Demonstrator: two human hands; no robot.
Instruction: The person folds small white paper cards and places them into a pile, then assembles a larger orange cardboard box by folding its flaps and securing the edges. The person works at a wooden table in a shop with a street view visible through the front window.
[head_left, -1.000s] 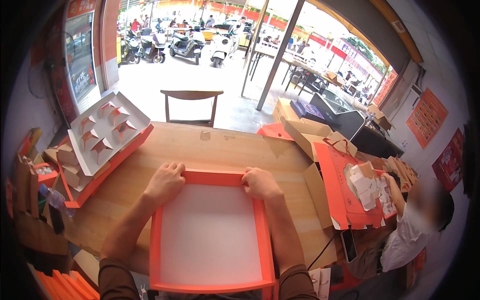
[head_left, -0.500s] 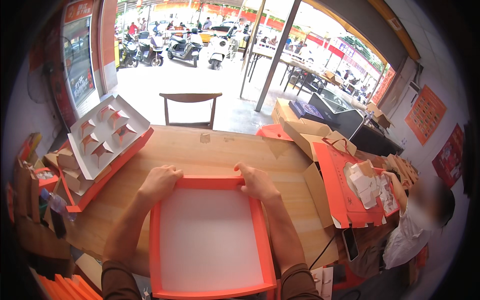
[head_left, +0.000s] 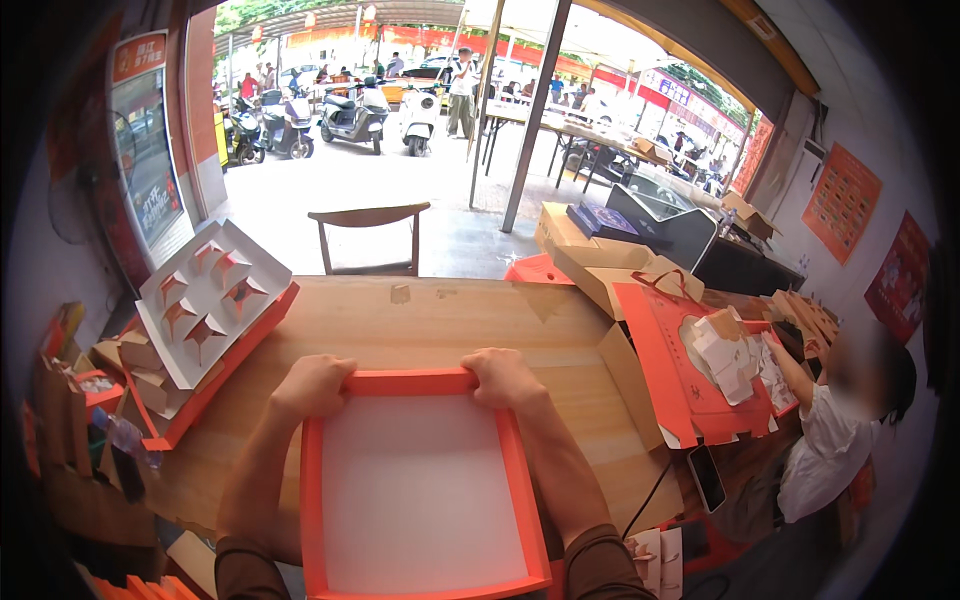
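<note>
A shallow cardboard box tray (head_left: 412, 383) with orange-red walls and a white inner bottom lies before me, its near end close to my body. My left hand (head_left: 316, 386) is closed on its far left corner, fingers folded over the wall. At the far right corner my right hand (head_left: 504, 379) grips the wall in the same way, thumb side toward the middle. Nothing lies inside the tray. The fingers on the outer side of the far wall are partly hidden.
The wooden table (head_left: 450, 320) carries a white insert (head_left: 215, 290) with several folded star-shaped cutouts at left. A red bag-like box (head_left: 665, 350) stands at right, beside a seated person (head_left: 825, 450). A phone (head_left: 706, 478) and a chair (head_left: 370, 217) are also in view.
My right hand's fingers, raised and looser before, are now folded down over the far right corner. My left hand keeps its grip. The whole view has shifted slightly.
</note>
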